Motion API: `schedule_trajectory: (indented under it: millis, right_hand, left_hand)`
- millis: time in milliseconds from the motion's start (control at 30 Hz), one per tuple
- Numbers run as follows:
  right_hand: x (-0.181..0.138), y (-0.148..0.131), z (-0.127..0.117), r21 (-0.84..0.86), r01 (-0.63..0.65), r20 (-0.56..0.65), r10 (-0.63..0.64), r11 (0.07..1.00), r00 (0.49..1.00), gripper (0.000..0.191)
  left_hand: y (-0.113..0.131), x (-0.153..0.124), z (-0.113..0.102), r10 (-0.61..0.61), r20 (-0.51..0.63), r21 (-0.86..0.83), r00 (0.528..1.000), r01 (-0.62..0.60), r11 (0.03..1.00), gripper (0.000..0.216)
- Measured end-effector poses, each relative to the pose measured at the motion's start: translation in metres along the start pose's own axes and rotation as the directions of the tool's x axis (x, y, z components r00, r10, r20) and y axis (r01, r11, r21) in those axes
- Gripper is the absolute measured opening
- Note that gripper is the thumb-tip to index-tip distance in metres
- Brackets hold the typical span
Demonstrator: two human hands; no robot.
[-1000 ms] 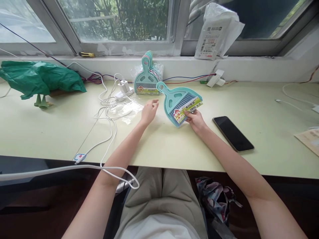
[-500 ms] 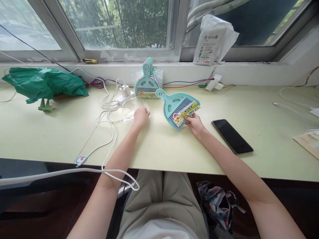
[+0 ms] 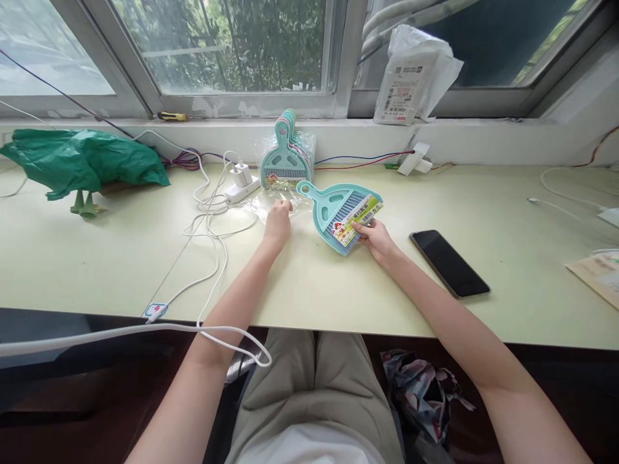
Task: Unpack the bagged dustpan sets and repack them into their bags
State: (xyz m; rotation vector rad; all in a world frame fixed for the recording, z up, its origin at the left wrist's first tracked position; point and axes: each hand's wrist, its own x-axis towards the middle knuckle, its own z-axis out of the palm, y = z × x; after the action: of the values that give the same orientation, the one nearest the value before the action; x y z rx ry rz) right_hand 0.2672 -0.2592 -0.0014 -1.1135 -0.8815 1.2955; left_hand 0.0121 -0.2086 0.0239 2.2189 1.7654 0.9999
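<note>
A loose white cable (image 3: 145,327) crosses the left forearm (image 3: 236,290) and could snag if it lifts. Apart from it, the right hand (image 3: 377,240) pinches the teal dustpan set (image 3: 344,212) over the worktop (image 3: 309,290); that one-edge grip might let it twist. The left hand (image 3: 278,225) appears clamped on clear film (image 3: 260,205); tugging could topple the stacked dustpans (image 3: 285,154) beyond.
</note>
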Motion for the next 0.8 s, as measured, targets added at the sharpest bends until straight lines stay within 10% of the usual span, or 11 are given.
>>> schedule_trajectory:
  millis: [267, 800]
  right_hand:
    - [-0.003, -0.003, 0.001, -0.106, -0.03, 0.059, 0.037, 0.994, 0.998, 0.036]
    - [0.001, 0.002, -0.001, -0.014, 0.027, -0.098, -0.028, 1.0, 0.995, 0.027]
  left_hand:
    - [-0.004, 0.008, -0.003, -0.048, -0.225, -0.232, 0.973, -0.005, 0.973, 0.032]
    - [0.026, -0.014, 0.023, 0.272, -0.141, -0.347, 0.952, -0.305, 0.887, 0.036]
